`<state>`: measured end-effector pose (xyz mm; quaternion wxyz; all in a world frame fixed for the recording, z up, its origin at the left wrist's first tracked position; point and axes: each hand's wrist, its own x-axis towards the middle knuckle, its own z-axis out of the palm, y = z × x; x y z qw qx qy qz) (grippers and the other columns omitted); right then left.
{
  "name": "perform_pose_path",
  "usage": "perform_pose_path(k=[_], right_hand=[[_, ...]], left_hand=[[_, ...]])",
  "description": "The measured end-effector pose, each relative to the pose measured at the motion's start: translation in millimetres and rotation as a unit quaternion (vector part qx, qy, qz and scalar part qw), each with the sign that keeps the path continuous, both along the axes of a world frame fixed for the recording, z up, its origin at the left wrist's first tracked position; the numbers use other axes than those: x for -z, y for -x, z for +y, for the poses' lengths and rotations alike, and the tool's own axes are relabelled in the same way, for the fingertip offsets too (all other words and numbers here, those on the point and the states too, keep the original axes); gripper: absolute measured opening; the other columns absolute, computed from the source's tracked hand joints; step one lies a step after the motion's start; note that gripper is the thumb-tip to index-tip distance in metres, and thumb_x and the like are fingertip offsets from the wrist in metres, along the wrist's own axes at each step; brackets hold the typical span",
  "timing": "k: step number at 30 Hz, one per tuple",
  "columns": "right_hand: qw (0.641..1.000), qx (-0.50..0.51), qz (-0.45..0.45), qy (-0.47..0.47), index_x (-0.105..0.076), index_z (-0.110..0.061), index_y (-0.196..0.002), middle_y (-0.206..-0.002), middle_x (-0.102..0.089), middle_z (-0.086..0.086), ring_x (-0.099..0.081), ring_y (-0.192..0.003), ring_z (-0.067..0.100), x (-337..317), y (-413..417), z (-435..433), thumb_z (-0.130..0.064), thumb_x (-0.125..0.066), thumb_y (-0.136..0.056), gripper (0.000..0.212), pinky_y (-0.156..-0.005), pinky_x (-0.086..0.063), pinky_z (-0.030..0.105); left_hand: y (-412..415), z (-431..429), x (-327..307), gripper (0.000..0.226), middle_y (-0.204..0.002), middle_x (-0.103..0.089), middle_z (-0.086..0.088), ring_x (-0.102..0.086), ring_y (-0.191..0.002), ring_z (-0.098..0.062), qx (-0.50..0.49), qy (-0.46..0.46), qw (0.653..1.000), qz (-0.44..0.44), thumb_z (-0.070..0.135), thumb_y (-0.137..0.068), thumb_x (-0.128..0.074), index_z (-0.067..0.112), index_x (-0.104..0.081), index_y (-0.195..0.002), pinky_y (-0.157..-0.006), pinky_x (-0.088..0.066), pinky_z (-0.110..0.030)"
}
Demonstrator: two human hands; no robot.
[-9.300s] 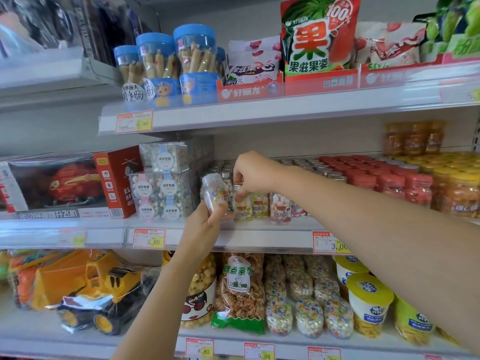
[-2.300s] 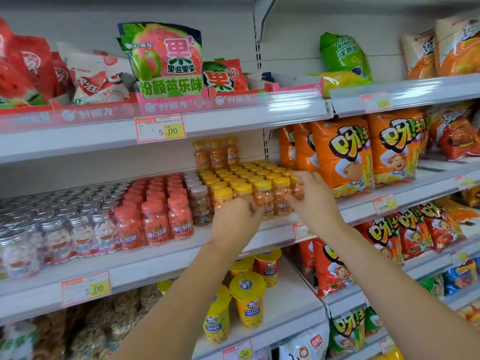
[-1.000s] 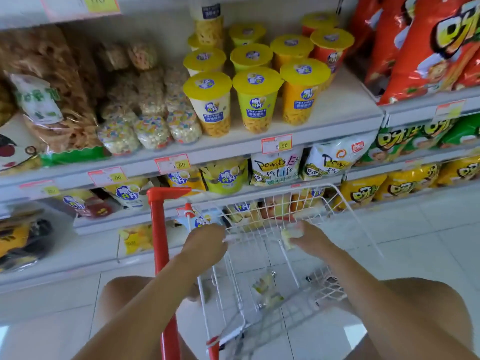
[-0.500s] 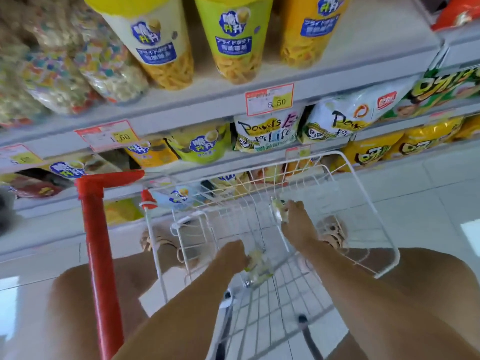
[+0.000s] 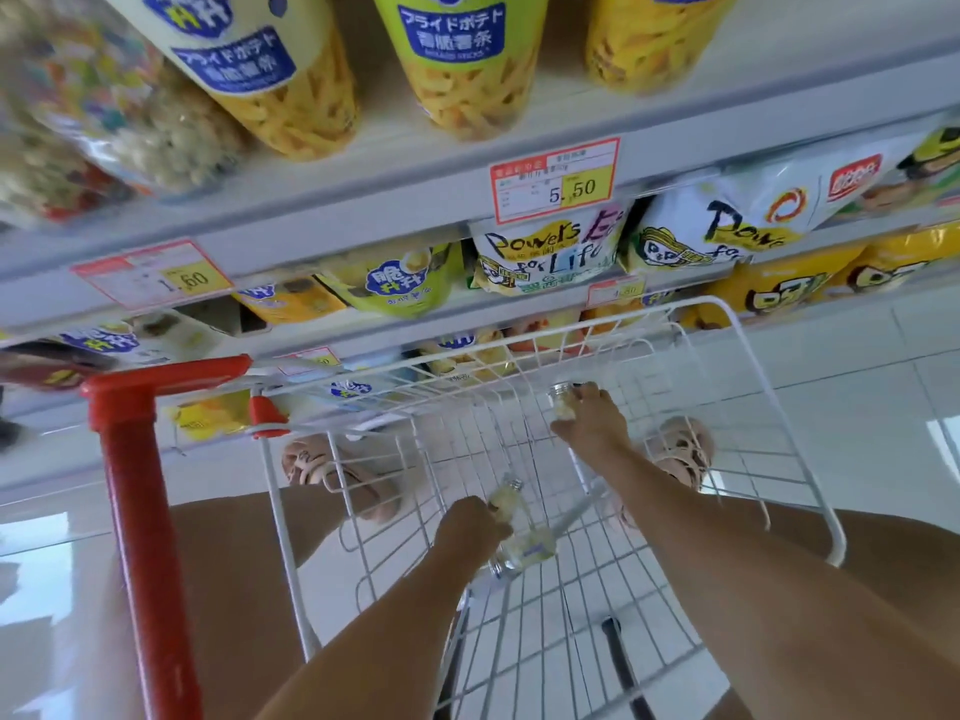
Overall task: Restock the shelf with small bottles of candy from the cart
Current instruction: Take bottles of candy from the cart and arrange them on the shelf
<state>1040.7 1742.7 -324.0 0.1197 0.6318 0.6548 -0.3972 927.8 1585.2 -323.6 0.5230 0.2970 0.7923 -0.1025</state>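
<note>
Compared with half a second ago, both hands remain inside the cart [image 5: 746,356], but the left hand [image 5: 475,527] now pinches a small candy bottle [image 5: 503,500] at its fingertips, over the middle of the cart's wire floor. A second bottle [image 5: 525,556] lies on its side on that floor, just beside this hand. The right hand [image 5: 592,423] reaches with a stretched arm nearer to the cart's far wall, its fingers curled round a third bottle [image 5: 562,403].
</note>
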Motion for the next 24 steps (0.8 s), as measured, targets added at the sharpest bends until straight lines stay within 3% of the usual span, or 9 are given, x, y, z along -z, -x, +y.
perform_pose_path(k=[4, 7, 9, 11, 13, 15, 19, 22, 24], right_hand=[[0.993, 0.108, 0.054, 0.014, -0.057, -0.003, -0.113, -0.107, -0.062, 0.011, -0.059, -0.098, 0.028, -21.1, -11.5, 0.2, -0.022, -0.075, -0.078, 0.044, -0.072, -0.041, 0.027], [0.965, 0.198, 0.153, 0.075, -0.064, -0.001, -0.102, -0.077, -0.061, 0.005, -0.057, -0.069, 0.017, -50.6, -20.8, 1.9, -0.019, -0.077, -0.078, 0.033, -0.06, -0.042, 0.022], [0.925, 0.245, 0.256, 0.137, -0.067, 0.003, -0.102, -0.074, -0.061, 0.01, -0.053, -0.062, 0.015, -77.6, -25.8, 3.2, -0.015, -0.074, -0.081, 0.029, -0.063, -0.046, 0.022], [0.892, 0.252, 0.332, 0.174, -0.068, 0.002, -0.099, -0.08, -0.065, 0.011, -0.057, -0.068, 0.016, -112.9, -29.9, 1.6, -0.014, -0.068, -0.086, 0.021, -0.079, -0.052, 0.029], [0.863, 0.24, 0.398, 0.195, -0.067, -0.006, -0.088, -0.071, -0.066, 0.001, -0.059, -0.072, 0.016, -147.4, -32.8, -0.9, -0.011, -0.063, -0.089, 0.007, -0.08, -0.052, 0.03], [0.821, 0.238, 0.474, 0.21, -0.067, -0.009, -0.087, -0.078, -0.065, 0.005, -0.059, -0.077, 0.02, -182.9, -32.7, -6.1, -0.005, -0.056, -0.09, 0.013, -0.072, -0.054, 0.028], [0.73, 0.238, 0.595, 0.237, -0.06, -0.005, -0.107, -0.094, -0.072, 0.013, -0.069, -0.085, 0.023, -254.3, -29.6, -23.8, 0.004, -0.039, -0.093, 0.027, -0.079, -0.055, 0.039], [0.72, 0.176, 0.635, 0.217, -0.058, -0.005, -0.113, -0.097, -0.072, 0.013, -0.069, -0.085, 0.021, -309.0, -24.9, -43.2, -0.006, -0.048, -0.089, 0.025, -0.075, -0.056, 0.032], [0.726, 0.15, 0.644, 0.19, -0.057, -0.005, -0.112, -0.093, -0.073, 0.007, -0.066, -0.083, 0.017, -343.5, -17.6, -57.6, -0.01, -0.05, -0.088, 0.026, -0.072, -0.056, 0.026]], left_hand=[[6.1, 16.7, -11.5, 0.032, -0.07, -0.05, 0.0, -0.049, -0.062, -0.012, -0.099, -0.034, 0.995, 0.004, 0.037, -0.08, -0.07, 0.008, -0.057, -0.083, -0.043, -0.029, -0.017], [9.1, 31.7, -24.3, 0.037, -0.058, -0.049, 0.001, -0.046, -0.052, -0.01, -0.168, -0.078, 0.982, -0.027, 0.04, -0.078, -0.071, 0.01, -0.054, -0.065, -0.046, -0.033, -0.02], [9.5, 38.9, -36.9, 0.039, -0.053, -0.05, 0.0, -0.049, -0.053, -0.017, -0.228, -0.129, 0.962, -0.075, 0.037, -0.076, -0.075, 0.014, -0.053, -0.055, -0.054, -0.037, -0.023], [12.0, 41.8, -56.5, 0.037, -0.057, -0.054, -0.002, -0.053, -0.059, -0.02, -0.262, -0.189, 0.94, -0.115, 0.04, -0.07, -0.079, 0.015, -0.056, -0.056, -0.06, -0.042, -0.03], [15.2, 42.6, -87.6, 0.044, -0.07, -0.062, -0.004, -0.06, -0.068, -0.019, -0.276, -0.24, 0.917, -0.159, 0.048, -0.061, -0.08, 0.009, -0.063, -0.072, -0.068, -0.05, -0.031], [18.1, 41.3, -125.3, 0.043, -0.081, -0.063, -0.004, -0.064, -0.077, -0.017, -0.321, -0.298, 0.872, -0.22, 0.035, -0.069, -0.081, 0.002, -0.061, -0.087, -0.074, -0.055, -0.026], [24.6, 28.9, -203.3, 0.041, -0.086, -0.063, -0.011, -0.066, -0.084, -0.026, -0.369, -0.417, 0.782, -0.28, 0.017, -0.061, -0.085, 0.003, -0.053, -0.083, -0.082, -0.055, -0.034], [32.8, 15.5, -262.8, 0.018, -0.077, -0.069, -0.005, -0.068, -0.078, -0.02, -0.314, -0.482, 0.767, -0.284, 0.013, -0.079, -0.075, 0.008, -0.058, -0.085, -0.076, -0.055, -0.03], [41.6, 3.3, -302.2, 0.023, -0.066, -0.065, 0.003, -0.063, -0.067, -0.014, -0.264, -0.529, 0.755, -0.283, 0.022, -0.079, -0.074, 0.009, -0.057, -0.086, -0.07, -0.054, -0.026]])
